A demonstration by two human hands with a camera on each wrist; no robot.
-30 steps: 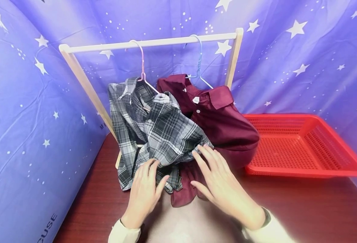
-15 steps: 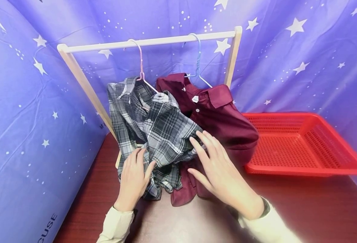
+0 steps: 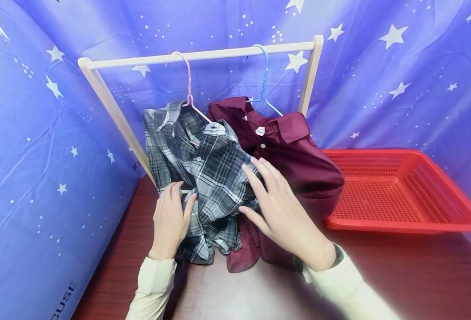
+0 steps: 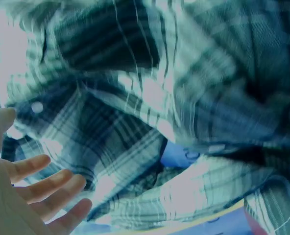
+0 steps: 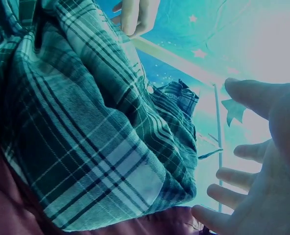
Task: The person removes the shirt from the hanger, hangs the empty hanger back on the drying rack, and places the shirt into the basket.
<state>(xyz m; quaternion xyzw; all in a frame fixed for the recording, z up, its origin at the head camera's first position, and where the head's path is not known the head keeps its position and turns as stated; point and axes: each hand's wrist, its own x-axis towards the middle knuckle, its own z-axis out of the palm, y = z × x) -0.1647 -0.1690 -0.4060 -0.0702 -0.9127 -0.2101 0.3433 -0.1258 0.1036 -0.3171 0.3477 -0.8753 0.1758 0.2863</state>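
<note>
And here's the plaid shirt, front and centre, hung from the pink hanger up at its 12 o'clock on the wooden rack, its front all rumpled! At its 7 o'clock, the left hand: grip loose, fingers relaxed, holding nothing. Over at 4 o'clock, the right hand, grip wide, thumb well clear of the fingers, nothing pinched; fingertips brushing cloth? Can't tell. Maroon shirt at 3 o'clock, on the blue hanger, partly behind the plaid, and beyond, towards 4, the red plastic basket on the surface.
</note>
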